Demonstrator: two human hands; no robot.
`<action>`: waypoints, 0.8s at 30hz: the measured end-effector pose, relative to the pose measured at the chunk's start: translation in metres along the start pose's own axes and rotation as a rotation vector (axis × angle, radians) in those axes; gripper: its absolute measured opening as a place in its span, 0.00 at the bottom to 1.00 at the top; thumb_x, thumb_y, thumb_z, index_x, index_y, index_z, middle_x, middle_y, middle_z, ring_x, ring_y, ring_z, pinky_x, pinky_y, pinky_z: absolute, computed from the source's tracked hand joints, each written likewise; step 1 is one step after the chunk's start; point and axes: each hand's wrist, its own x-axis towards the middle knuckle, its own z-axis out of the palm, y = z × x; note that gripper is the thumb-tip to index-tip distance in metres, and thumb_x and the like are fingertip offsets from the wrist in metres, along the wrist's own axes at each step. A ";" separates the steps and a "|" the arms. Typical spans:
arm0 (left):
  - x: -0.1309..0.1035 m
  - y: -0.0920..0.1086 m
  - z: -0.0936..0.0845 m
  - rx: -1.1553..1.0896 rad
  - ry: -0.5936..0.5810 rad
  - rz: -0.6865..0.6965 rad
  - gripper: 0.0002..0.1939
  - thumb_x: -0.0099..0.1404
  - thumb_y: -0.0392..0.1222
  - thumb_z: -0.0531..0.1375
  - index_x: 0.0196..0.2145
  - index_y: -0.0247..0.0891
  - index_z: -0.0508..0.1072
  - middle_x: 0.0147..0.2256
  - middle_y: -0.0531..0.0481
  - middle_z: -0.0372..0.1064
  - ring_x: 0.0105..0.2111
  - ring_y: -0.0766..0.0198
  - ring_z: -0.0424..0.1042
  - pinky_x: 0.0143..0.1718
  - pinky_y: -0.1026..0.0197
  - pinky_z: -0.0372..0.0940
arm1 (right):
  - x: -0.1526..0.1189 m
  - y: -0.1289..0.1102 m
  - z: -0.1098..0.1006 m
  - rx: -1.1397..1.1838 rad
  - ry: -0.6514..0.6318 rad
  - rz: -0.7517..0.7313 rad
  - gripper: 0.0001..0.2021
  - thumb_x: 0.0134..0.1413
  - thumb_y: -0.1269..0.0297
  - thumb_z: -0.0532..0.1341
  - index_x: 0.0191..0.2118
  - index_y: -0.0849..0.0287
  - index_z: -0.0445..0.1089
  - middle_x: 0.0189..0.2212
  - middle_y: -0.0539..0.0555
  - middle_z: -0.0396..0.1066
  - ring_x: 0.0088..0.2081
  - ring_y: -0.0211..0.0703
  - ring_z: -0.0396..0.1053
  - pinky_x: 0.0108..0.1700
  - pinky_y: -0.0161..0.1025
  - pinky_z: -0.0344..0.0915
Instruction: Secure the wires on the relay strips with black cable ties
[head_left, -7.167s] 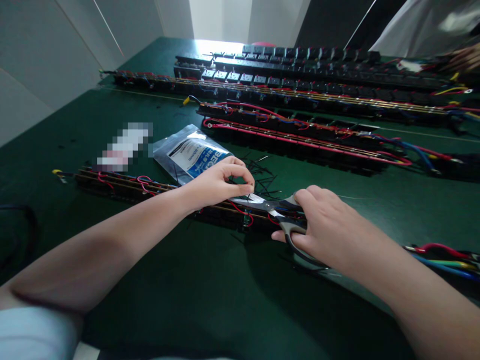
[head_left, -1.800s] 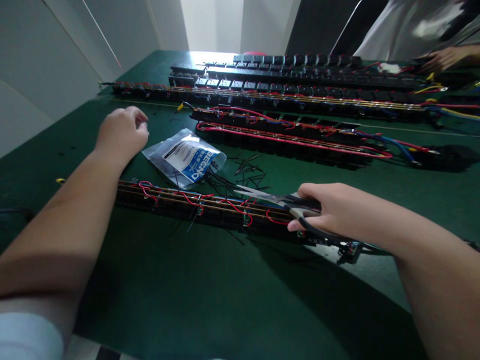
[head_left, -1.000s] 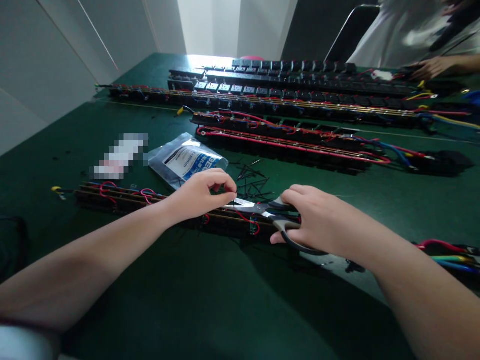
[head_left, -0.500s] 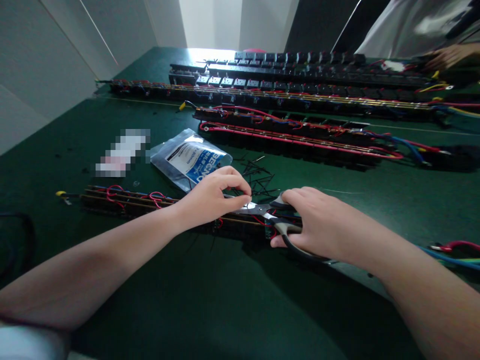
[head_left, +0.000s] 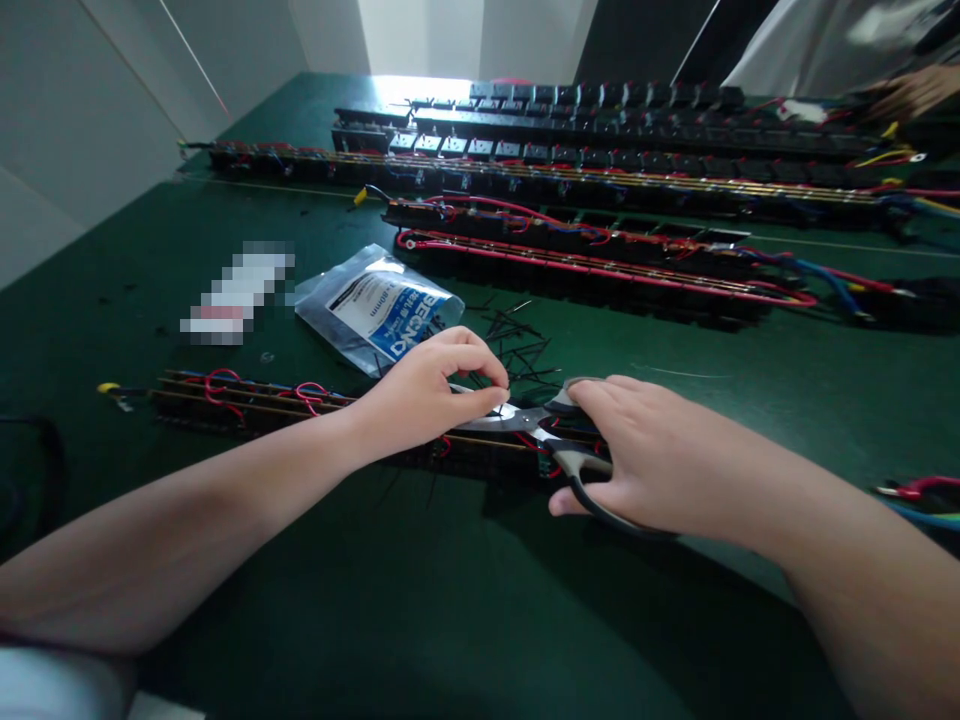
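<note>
My right hand point(head_left: 652, 450) holds a pair of scissors point(head_left: 529, 420) by its grey and black handles, thumb and fingers spread in the loops. The blades are parted and point left, close to the fingertips of my left hand point(head_left: 442, 385). Thumb and forefinger of that hand are pinched on a thin black cable tie point(head_left: 501, 409), mostly hidden. Beneath both hands lies a long black strip assembly point(head_left: 247, 400) with brass-coloured rails and red wires. Loose black cable ties point(head_left: 517, 345) lie scattered just beyond it.
A printed clear plastic bag point(head_left: 375, 305) lies behind my left hand, with a blurred-out pale item point(head_left: 238, 295) left of it. More wired strip assemblies point(head_left: 585, 255) lie across the green table point(head_left: 420, 620). Another person's hand point(head_left: 911, 95) is at the far right.
The scissors' handles have spread a little wider, and my right hand sits slightly further right. My left hand keeps its pinch. The whole view has shifted a little.
</note>
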 end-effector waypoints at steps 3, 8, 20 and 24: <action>0.000 -0.001 0.000 -0.008 0.004 0.001 0.02 0.65 0.37 0.65 0.33 0.39 0.78 0.37 0.53 0.70 0.41 0.65 0.70 0.49 0.61 0.63 | 0.002 -0.001 0.003 -0.018 0.018 -0.008 0.33 0.44 0.35 0.67 0.46 0.59 0.70 0.40 0.60 0.75 0.40 0.59 0.73 0.39 0.47 0.66; 0.000 -0.002 0.000 -0.025 0.001 -0.007 0.02 0.65 0.38 0.65 0.33 0.40 0.79 0.37 0.53 0.70 0.41 0.65 0.70 0.48 0.60 0.63 | 0.005 -0.004 0.007 -0.064 0.048 -0.009 0.30 0.45 0.33 0.65 0.41 0.57 0.68 0.36 0.58 0.74 0.35 0.55 0.73 0.34 0.44 0.63; 0.005 -0.006 -0.002 -0.102 -0.005 -0.132 0.05 0.62 0.42 0.66 0.32 0.40 0.78 0.36 0.53 0.71 0.38 0.64 0.69 0.43 0.59 0.62 | 0.010 0.000 0.014 -0.151 0.127 -0.027 0.32 0.44 0.30 0.64 0.38 0.56 0.66 0.30 0.56 0.74 0.29 0.53 0.72 0.27 0.41 0.56; 0.004 -0.008 -0.002 -0.143 0.008 -0.176 0.07 0.65 0.45 0.63 0.35 0.39 0.76 0.34 0.54 0.69 0.33 0.66 0.65 0.35 0.61 0.59 | 0.011 0.000 0.013 -0.177 0.148 -0.011 0.30 0.44 0.33 0.65 0.39 0.56 0.68 0.31 0.57 0.75 0.31 0.54 0.73 0.29 0.42 0.59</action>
